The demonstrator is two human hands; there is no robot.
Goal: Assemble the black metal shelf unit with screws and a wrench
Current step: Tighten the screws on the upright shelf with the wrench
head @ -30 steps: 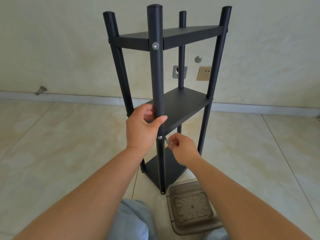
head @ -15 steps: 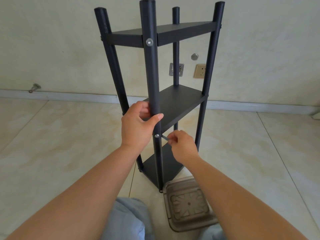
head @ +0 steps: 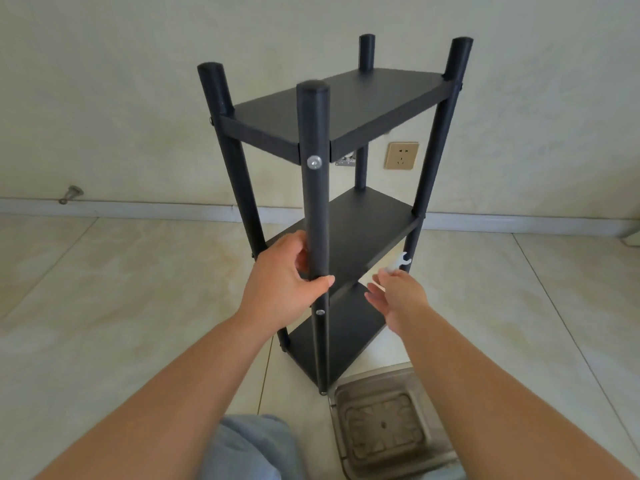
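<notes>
Our left hand wraps the near post of the black shelf unit, thumb across the front, likely to keep it steady. It stands upright on the floor tiles before us, long axis vertical, three shelves stacked. Right of that grip, our right hand is blurred; we cannot tell whether its fingers hold anything. Just above them the small wrench shows, jaw end upward. Below our left thumb sits a screw.
</notes>
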